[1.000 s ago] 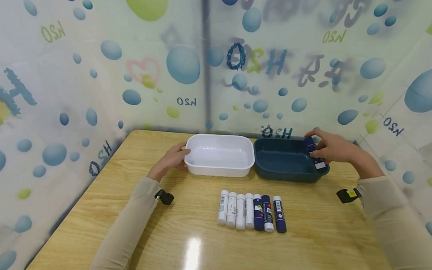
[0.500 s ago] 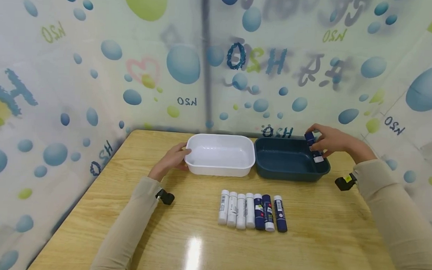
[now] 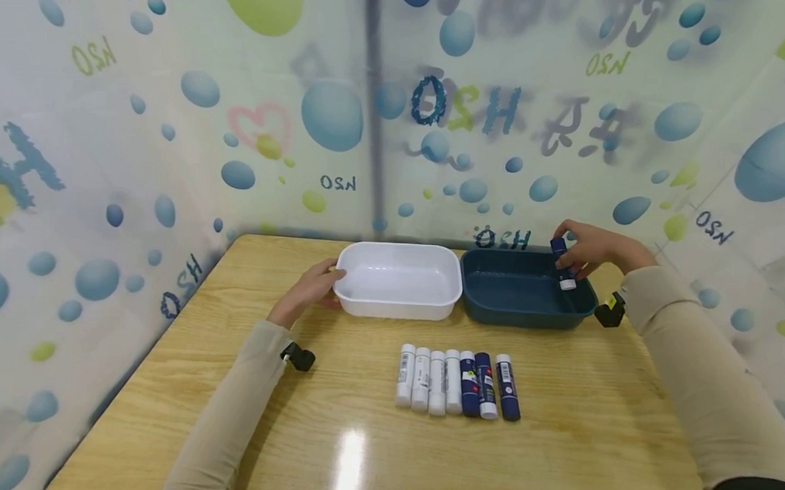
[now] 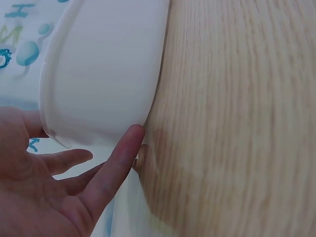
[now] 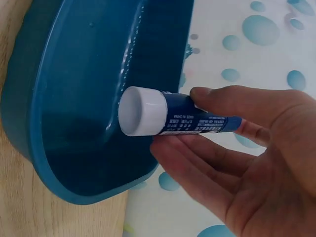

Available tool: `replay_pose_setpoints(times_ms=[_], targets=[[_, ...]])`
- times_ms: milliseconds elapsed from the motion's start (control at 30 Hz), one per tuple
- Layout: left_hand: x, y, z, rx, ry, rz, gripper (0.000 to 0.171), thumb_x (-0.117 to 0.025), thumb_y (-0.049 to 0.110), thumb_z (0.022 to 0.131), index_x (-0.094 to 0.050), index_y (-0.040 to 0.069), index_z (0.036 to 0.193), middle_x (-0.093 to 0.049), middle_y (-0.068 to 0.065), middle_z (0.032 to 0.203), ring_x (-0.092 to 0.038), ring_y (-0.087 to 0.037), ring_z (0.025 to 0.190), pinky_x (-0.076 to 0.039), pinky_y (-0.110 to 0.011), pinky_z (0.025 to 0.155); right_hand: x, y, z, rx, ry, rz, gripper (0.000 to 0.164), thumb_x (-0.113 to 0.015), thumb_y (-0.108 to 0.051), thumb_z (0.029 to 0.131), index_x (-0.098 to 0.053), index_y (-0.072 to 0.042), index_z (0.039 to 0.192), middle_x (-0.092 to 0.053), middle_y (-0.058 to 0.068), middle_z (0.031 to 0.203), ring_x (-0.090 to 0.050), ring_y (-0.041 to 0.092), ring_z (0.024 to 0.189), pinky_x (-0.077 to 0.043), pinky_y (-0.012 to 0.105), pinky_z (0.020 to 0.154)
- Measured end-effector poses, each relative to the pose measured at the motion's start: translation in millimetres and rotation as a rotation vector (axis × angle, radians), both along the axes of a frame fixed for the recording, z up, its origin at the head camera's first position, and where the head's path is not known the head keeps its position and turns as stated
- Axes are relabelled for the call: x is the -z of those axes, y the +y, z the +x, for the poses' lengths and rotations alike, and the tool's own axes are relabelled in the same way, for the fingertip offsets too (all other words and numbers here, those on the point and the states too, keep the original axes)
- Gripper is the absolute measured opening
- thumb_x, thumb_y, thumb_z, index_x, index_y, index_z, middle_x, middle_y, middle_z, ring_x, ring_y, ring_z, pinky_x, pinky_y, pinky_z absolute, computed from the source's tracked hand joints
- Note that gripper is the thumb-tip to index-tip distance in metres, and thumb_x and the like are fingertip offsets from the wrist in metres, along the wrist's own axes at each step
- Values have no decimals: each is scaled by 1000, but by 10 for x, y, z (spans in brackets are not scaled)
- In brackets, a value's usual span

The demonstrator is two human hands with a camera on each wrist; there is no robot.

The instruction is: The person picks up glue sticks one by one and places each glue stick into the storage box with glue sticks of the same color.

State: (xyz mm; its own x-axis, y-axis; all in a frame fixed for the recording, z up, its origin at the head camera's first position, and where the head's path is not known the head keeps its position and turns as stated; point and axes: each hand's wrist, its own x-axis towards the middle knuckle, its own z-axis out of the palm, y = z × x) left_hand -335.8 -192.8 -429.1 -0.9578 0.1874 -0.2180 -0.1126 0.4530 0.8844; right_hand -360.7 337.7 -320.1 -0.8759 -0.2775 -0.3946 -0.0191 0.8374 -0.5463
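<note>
My right hand (image 3: 595,246) pinches a navy glue stick (image 3: 562,264) with a white end over the right part of a dark teal tub (image 3: 526,318). In the right wrist view the glue stick (image 5: 182,114) lies between thumb and fingers, its white end toward the tub (image 5: 37,143). At the left end of a white tub (image 3: 397,310), my left hand (image 3: 309,289) holds its wall. The left wrist view shows one digit over the rim of the white tub (image 4: 106,74) and a fingertip (image 4: 136,132) low against its side.
In front of the tubs stands a side-by-side row of several white glue sticks (image 3: 422,379) and three navy ones (image 3: 470,385) on the wooden table (image 3: 282,428). The rightmost navy one sits slightly apart. A patterned curtain (image 3: 271,197) rises behind the table.
My right hand has moved slightly left and away from me with the glue stick, which now stands steeper over the teal tub. The left hand and the row stay as they were.
</note>
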Motion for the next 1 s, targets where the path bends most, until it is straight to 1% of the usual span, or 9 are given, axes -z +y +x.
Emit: replay_pose_setpoints(times_ms=[33, 133, 233, 267, 467, 600, 733, 833, 1000], targets=[[-54, 9, 35, 5, -3, 2, 58, -43, 31, 111, -29, 7, 162, -51, -27, 149, -63, -37, 119, -64, -46, 93, 5, -8, -8, 2, -7, 0, 67, -64, -8, 99, -19, 3, 148, -60, 23, 105, -66, 26, 81, -66, 45, 77], [-60, 1, 47, 14, 5, 2, 58, -43, 31, 111, -29, 6, 162, -52, -29, 147, -64, -36, 116, -63, -48, 94, 18, -23, -19, -1, -14, 18, 65, -65, -6, 98, -20, 4, 144, -61, 23, 101, -69, 27, 79, -66, 45, 76], [-58, 11, 40, 8, -6, -1, 58, -43, 32, 111, -30, 6, 161, -51, -27, 149, -63, -36, 117, -64, -46, 93, 44, -12, -21, -7, -7, 49, 62, -66, -5, 96, -23, 5, 139, -61, 23, 98, -70, 27, 78, -66, 43, 74], [-8, 1, 6, 5, -5, -4, 58, -43, 33, 111, -31, 7, 161, -51, -26, 149, -62, -35, 118, -64, -44, 92, 57, -5, -28, -9, -3, 59, 61, -67, -5, 96, -23, 5, 137, -61, 24, 98, -71, 28, 77, -66, 43, 73], [-1, 15, -26, -7, -14, -4, 57, -43, 33, 110, -33, 7, 160, -52, -24, 148, -61, -34, 117, -65, -40, 88, 141, -20, -45, -3, 14, 89, 57, -69, -2, 93, -27, 4, 132, -63, 25, 100, -71, 29, 77, -66, 41, 70], [3, 23, -38, -5, -4, -5, 57, -44, 32, 110, -33, 6, 160, -52, -25, 147, -62, -33, 115, -66, -40, 87, 168, -88, -45, -14, 10, 125, 58, -69, 0, 92, -29, 5, 134, -61, 30, 104, -71, 31, 80, -66, 41, 71], [8, 18, -32, -11, -8, -14, 56, -44, 33, 110, -34, 6, 159, -52, -24, 147, -62, -33, 115, -66, -39, 85, 189, -167, -52, -38, 16, 189, 59, -69, 0, 93, -31, 7, 137, -57, 34, 110, -73, 32, 80, -66, 40, 71], [10, 8, -28, -16, -8, -15, 55, -44, 34, 110, -35, 7, 158, -53, -23, 147, -62, -34, 115, -66, -38, 84, 205, -207, -55, -38, 20, 231, 59, -68, 0, 94, -32, 8, 139, -56, 36, 115, -73, 31, 80, -67, 40, 71], [10, 8, -25, -12, -1, -12, 56, -44, 34, 110, -35, 6, 158, -52, -23, 147, -62, -34, 116, -66, -38, 84, 250, -217, -67, -18, -19, 233, 62, -68, 1, 94, -30, 10, 143, -54, 39, 121, -73, 32, 84, -67, 41, 74]])
